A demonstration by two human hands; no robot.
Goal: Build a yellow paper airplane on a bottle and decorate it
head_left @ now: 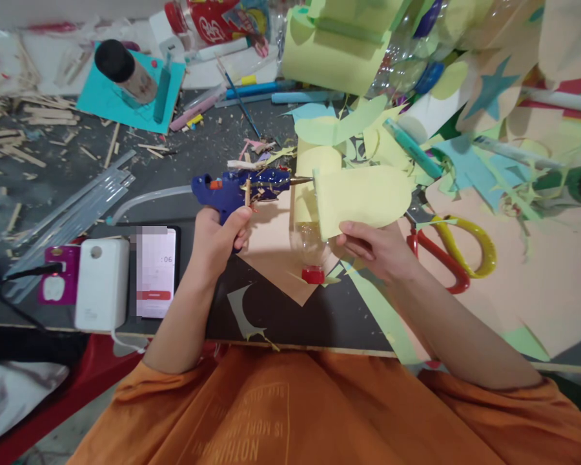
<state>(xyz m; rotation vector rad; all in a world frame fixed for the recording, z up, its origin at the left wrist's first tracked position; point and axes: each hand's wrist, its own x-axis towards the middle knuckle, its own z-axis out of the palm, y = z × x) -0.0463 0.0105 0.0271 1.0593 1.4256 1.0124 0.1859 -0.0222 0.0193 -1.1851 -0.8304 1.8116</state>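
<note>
Messy dark surface [290, 326] (scraps everywhere, lol), left hand [217, 242] gripping the glue gun [242, 187], right hand [370, 248] pinching yellow paper [363, 197] by its nozzle.

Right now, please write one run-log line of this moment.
left hand: holding blue glue gun | right hand: holding yellow paper piece | nozzle: by paper's left edge | scissors: beyond right forearm

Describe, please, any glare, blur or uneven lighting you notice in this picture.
Head view: pixel blocks hide part of the phone's screen; small glints dot the glue gun and clear sticks; the grey cloth at lower left looks soft; shadows are soft.
</note>
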